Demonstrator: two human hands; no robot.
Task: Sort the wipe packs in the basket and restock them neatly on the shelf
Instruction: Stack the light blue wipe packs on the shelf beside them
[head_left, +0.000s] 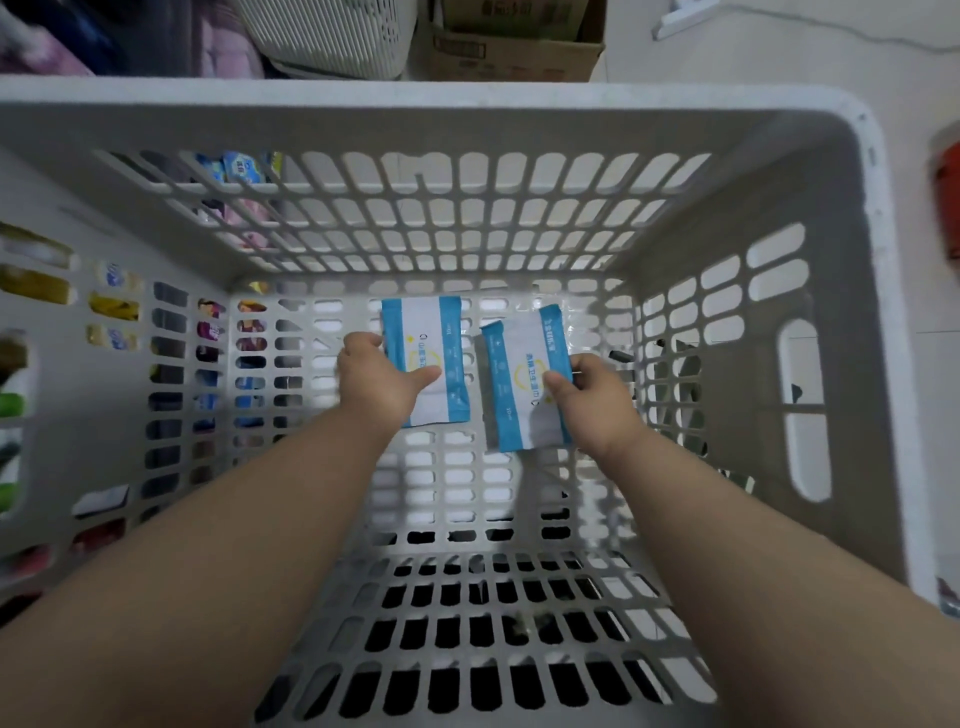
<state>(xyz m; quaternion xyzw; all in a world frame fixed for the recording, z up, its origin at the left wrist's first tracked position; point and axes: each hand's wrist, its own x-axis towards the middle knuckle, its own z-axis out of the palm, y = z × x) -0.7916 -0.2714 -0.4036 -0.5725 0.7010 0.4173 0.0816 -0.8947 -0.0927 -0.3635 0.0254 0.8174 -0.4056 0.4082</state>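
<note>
Two bare arms reach down into a deep, pale slotted plastic basket (467, 96), seen from directly above, each hand closed around one wipe pack near the far end of the basket floor. The left hand (382, 379) grips the left wipe pack (431, 338) by its left edge, thumb laid across the white front and fingers curled out of sight behind it. The right hand (592, 400) holds the right wipe pack (519, 374) by its right edge in the same way, thumb pressed on the printed face. Both packs are flat white pouches with blue bands down their long sides and a yellow ring around the print in the middle. The left one stands nearly straight in the frame, while the right one is tilted, its top leaning to the right. They sit just beside each other with a narrow gap between them. Whether they rest on the slotted bottom or are held slightly above it cannot be told. Through the slots of the basket's left wall, rows of colourful packaged goods (114, 304) show. Beyond the far rim stand a second slotted basket (332, 36) and an open cardboard box (514, 52) on a pale floor (779, 52). A blurred red object (948, 192) sits at the right edge.
</note>
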